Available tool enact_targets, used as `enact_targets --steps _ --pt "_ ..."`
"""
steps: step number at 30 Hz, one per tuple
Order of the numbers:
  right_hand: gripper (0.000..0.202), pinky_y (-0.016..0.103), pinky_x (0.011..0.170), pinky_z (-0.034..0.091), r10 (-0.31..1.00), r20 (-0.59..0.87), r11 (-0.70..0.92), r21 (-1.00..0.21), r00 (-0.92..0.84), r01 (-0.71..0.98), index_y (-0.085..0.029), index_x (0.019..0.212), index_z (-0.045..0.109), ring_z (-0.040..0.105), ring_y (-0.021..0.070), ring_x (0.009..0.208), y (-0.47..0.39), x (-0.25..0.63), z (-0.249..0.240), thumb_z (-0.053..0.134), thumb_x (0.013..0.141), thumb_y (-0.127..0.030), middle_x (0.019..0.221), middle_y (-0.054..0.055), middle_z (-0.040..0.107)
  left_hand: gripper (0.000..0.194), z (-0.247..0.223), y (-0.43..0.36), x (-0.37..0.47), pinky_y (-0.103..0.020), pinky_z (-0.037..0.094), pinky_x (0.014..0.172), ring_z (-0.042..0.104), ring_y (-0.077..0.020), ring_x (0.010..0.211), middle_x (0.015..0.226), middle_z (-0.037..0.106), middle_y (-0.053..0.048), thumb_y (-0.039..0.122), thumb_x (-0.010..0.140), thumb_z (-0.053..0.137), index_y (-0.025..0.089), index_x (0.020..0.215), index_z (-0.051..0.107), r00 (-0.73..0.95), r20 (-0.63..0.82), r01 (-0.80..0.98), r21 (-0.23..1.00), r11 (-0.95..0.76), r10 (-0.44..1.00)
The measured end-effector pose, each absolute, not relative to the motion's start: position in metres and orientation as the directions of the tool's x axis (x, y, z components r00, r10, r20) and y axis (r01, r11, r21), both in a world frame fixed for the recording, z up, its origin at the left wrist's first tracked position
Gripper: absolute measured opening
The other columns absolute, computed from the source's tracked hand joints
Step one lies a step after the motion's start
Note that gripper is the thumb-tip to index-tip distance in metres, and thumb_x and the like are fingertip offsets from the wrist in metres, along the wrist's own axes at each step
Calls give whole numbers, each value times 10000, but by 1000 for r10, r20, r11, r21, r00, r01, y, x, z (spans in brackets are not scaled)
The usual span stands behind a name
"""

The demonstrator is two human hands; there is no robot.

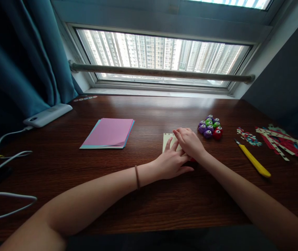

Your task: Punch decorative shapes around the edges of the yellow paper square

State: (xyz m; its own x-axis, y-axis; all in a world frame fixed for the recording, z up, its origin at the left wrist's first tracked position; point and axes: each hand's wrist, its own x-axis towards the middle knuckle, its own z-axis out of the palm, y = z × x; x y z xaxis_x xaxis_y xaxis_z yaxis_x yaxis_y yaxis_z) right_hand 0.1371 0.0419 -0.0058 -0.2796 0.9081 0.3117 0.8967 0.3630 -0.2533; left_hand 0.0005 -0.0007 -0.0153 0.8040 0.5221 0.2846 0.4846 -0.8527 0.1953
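Observation:
A cream sheet of paper (166,140) lies on the table, with a row of small holes along its top edge. My left hand (173,162) rests over its lower part, fingers stretched and spread. Across that hand's fingers lies my right hand (189,141), its fingers together and bent downward. A bit of something red (193,160) peeks out below my right palm; the rest is hidden. Just beyond the right hand stands a cluster of small purple, green and red craft punches (209,127) with white round tops.
A pink and blue paper stack (108,134) lies left. To the right are a yellow craft knife (254,160), tiny punched pieces (249,136) and holed paper strips (287,139). A white power bank (48,115) with a cable (10,193) sits far left, near the blue curtain (33,52).

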Motion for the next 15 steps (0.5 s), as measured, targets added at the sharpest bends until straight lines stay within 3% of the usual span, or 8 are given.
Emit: enact_targets --steps 8,15 --pt "428 275 754 385 898 333 387 -286 -288 876 -161 839 580 548 200 804 45 139 -6 257 971 -409 813 66 619 405 -11 -1 1 -634 61 1021 165 -390 1293 1275 493 -69 509 869 427 237 1132 570 810 288 477 184 -859 511" --pt "347 286 752 386 886 400 375 -316 -236 871 -167 855 584 553 213 832 43 142 -1 306 964 -343 839 68 635 461 -13 0 1 -658 76 1007 165 -382 1303 1327 445 -86 509 865 437 239 1234 486 817 302 461 167 -871 491"
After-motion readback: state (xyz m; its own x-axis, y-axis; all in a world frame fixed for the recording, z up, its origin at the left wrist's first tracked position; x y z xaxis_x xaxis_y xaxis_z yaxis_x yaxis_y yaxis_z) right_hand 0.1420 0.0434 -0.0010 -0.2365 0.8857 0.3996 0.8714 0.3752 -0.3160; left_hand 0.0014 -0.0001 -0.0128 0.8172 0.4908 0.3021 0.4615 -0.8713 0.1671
